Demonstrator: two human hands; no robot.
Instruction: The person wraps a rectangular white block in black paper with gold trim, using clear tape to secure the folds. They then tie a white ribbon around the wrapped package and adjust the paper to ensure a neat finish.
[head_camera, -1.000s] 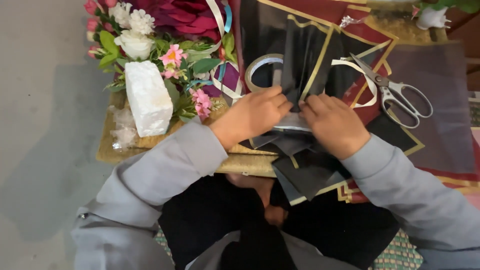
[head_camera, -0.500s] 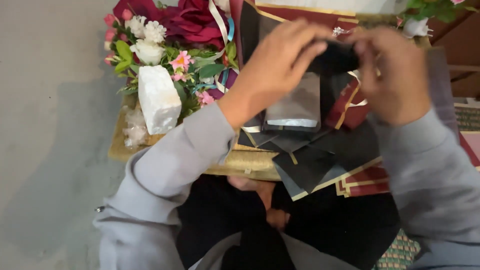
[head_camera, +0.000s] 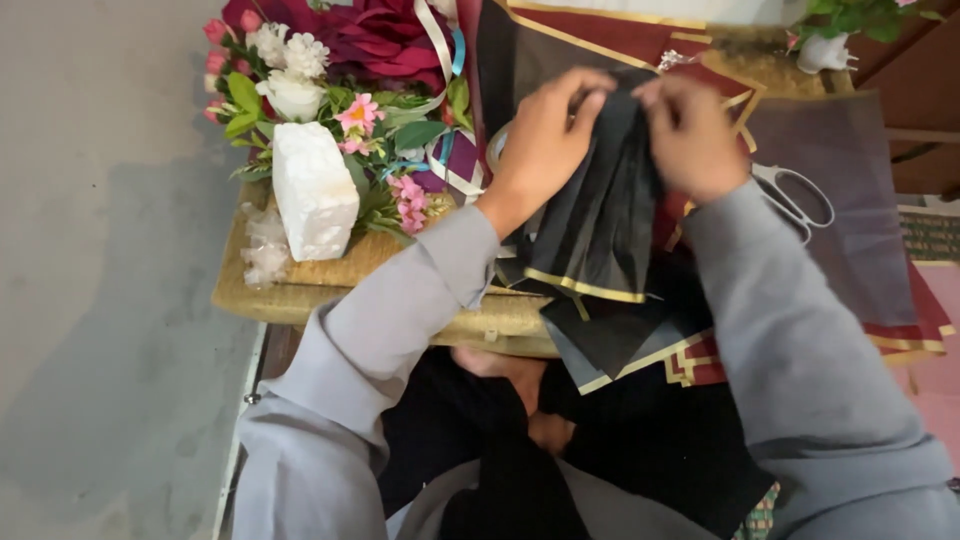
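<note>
Pinching the top edge of a black gold-trimmed wrapping sheet (head_camera: 600, 230), the left hand (head_camera: 545, 135) and right hand (head_camera: 690, 130) hold it raised above the worktop (head_camera: 330, 290), fingers closed on the gathered paper. Left of the sheet lie artificial flowers (head_camera: 330, 70) and a white foam block (head_camera: 313, 190); right of it, white-handled scissors (head_camera: 795, 200).

We are seeing the black wrapping sheet (head_camera: 600, 215) hanging gathered into vertical folds — gold-trimmed lower edge spreading out, top bunching above the table.
</note>
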